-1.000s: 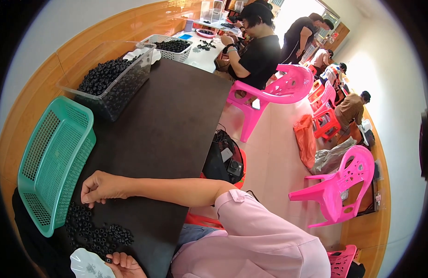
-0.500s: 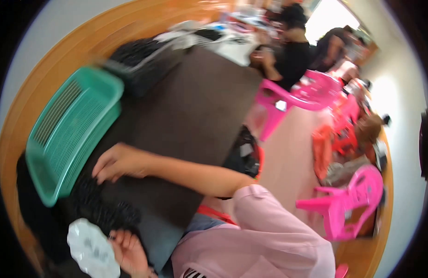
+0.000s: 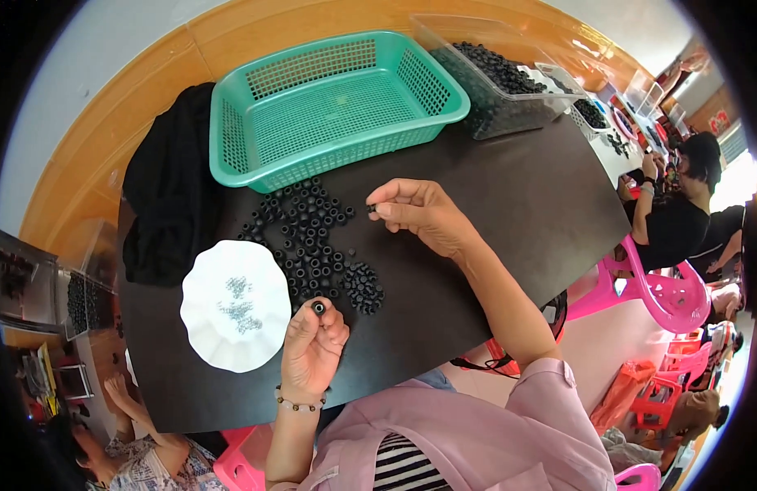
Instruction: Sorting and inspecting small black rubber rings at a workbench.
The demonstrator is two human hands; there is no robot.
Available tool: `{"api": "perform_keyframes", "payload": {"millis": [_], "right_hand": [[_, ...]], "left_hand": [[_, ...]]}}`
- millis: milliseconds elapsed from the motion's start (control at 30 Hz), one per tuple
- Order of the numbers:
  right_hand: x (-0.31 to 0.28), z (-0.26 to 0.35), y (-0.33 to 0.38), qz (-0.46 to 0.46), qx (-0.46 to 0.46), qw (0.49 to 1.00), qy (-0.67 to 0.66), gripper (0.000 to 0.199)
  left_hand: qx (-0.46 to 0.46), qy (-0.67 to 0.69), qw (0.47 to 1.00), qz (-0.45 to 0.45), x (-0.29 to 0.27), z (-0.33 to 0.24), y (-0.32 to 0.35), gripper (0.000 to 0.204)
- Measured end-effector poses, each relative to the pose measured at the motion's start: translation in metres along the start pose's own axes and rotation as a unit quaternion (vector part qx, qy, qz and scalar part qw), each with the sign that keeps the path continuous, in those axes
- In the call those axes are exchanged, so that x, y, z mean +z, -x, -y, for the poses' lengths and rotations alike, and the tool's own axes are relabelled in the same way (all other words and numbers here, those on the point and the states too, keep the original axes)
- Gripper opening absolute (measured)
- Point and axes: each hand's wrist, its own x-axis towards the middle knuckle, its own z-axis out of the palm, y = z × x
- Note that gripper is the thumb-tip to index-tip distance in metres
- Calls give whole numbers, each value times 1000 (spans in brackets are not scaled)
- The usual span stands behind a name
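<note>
My left hand (image 3: 315, 348) pinches a black ring-shaped part (image 3: 318, 308) upright between thumb and finger, its round hole facing up. To the right and farther off, my right hand (image 3: 427, 214) is closed in a pinch on a small black piece (image 3: 372, 209), mostly covered by the fingertips. Between the hands lies a loose pile of black ring-shaped parts (image 3: 311, 233). A tighter cluster of smaller black pieces (image 3: 363, 288) sits beside it. Left of my left hand, a white scalloped plate (image 3: 202, 327) bears many tiny silvery pieces (image 3: 241, 307).
A green mesh basket (image 3: 337, 159) stands behind the pile on the dark table (image 3: 444, 327). Right of it is a clear bin (image 3: 509, 114) of black parts. Black cloth (image 3: 169, 188) lies at the left. People sit at both sides, near pink chairs (image 3: 669, 299).
The view has swung round and sharpened. My right hand has left the pile's edge by the basket and now holds a small piece. My left hand now shows a ring-shaped part.
</note>
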Motion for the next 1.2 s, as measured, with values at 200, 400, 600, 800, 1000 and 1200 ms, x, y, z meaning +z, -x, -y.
{"api": "perform_keyframes", "payload": {"millis": [200,400,600,800,1000,1200], "right_hand": [[3,1,1,0,-12,1000,18,21],[7,2,3,17,-25,997,68,22],[15,0,6,18,-30,993,110,23],[21,0,9,34,-19,991,131,25],[34,-8,12,77,-34,990,114,16],[30,-9,13,57,-38,990,125,15]], "left_hand": [[-2,-8,1000,2,0,0,-2,26],[0,1,1000,-10,-2,0,0,27],[4,5,1000,-11,-3,1,-1,26],[9,-20,1000,-14,-3,1,-1,27],[11,-31,999,-34,-3,1,0,27],[4,-14,1000,-22,-3,3,-2,28]]}}
